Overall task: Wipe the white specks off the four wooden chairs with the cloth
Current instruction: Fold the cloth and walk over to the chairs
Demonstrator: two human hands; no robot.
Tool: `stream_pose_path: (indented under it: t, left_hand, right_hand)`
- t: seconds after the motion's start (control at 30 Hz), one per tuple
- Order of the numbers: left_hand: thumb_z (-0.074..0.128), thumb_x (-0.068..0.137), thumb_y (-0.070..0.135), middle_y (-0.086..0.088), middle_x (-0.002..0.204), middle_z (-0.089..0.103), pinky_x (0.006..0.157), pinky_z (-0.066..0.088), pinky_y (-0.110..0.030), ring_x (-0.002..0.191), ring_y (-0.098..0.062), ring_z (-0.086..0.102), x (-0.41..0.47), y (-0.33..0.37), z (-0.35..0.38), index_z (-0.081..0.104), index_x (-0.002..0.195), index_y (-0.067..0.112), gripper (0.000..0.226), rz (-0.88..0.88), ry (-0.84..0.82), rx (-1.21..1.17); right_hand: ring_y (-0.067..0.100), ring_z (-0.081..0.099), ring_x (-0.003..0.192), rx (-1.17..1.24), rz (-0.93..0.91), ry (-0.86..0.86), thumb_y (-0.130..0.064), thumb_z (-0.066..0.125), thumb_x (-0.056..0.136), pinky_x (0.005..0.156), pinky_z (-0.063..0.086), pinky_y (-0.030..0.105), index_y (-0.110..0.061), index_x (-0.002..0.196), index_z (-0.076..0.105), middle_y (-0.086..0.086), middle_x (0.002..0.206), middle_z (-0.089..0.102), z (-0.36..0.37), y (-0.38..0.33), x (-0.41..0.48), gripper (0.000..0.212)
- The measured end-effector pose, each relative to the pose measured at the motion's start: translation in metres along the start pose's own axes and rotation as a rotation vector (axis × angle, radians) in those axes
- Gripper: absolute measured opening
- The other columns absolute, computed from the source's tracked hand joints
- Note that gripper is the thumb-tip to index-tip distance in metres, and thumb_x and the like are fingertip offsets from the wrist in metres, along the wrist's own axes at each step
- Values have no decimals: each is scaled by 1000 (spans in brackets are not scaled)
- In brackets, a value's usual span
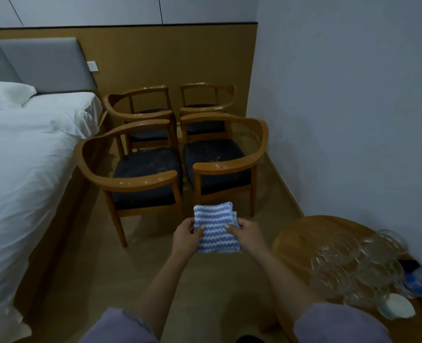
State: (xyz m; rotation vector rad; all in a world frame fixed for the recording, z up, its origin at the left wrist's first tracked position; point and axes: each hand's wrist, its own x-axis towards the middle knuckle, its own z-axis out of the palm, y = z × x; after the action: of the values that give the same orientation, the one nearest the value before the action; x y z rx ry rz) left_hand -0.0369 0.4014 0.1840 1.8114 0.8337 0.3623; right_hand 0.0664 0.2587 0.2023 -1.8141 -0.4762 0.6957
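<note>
tan floor [81, 256] holds four curved wooden chairs [140, 180], and left hand [186, 235] and right hand [248, 233] pinch the fluffy wavy-striped cloth [216, 226].

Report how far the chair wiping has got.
Done: nothing that shows. The front left chair and front right chair both carry white specks on their dark seats. In hand: the left hand and right hand hold the folded blue-and-white cloth in front of the chairs, touching none. Left: all four chairs; the back left chair and back right chair are too dim to judge specks.
</note>
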Motion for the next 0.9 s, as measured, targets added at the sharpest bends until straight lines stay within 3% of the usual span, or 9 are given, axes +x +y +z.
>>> stream_pose_path:
  t: [0.17, 0.3, 0.43, 0.7, 0.9]
  left_hand:
    - [56, 94, 23, 1, 98, 62, 77, 55, -35, 90, -16, 63, 31, -1, -1, 53, 107, 17, 14, 13, -49, -7]
    - [56, 94, 25, 1, 99, 63, 78, 56, -38, 90, -16, 64, 69, 6, 5, 53, 104, 19, 12, 21, -80, -11]
    - [54, 95, 25, 1, 98, 61, 77, 55, -35, 92, -19, 63, 117, 21, 18, 51, 103, 20, 10, 29, -113, 32]
    - [53, 96, 25, -1, 102, 61, 75, 54, -32, 92, -19, 62, 228, 59, 61, 52, 111, 15, 19, 22, -167, 76]
    - [55, 94, 22, -1, 98, 63, 77, 56, -36, 88, -15, 63, 285, 82, 89, 52, 101, 19, 8, 28, -143, 59]
  right_hand:
    - [13, 69, 83, -8, -2, 39, -22, 60, 94, 72, 57, 28, -24, 93, 64, -2, 91, 69, 3, -4, 24, 4]
    - [16, 69, 82, -30, 0, 69, -23, 61, 94, 73, 58, 32, -25, 86, 63, 1, 91, 70, -3, -11, 57, 8]
    - [12, 69, 78, 11, 15, 91, -21, 60, 95, 66, 57, 24, -22, 87, 63, -2, 86, 69, -17, -19, 100, 9]
    - [12, 69, 80, 60, 58, 134, -21, 62, 93, 67, 56, 23, -23, 88, 65, 1, 90, 70, -66, -29, 208, 6]
    - [11, 69, 82, 69, 69, 103, -21, 61, 94, 64, 55, 20, -23, 93, 65, 0, 93, 71, -102, -42, 265, 4]
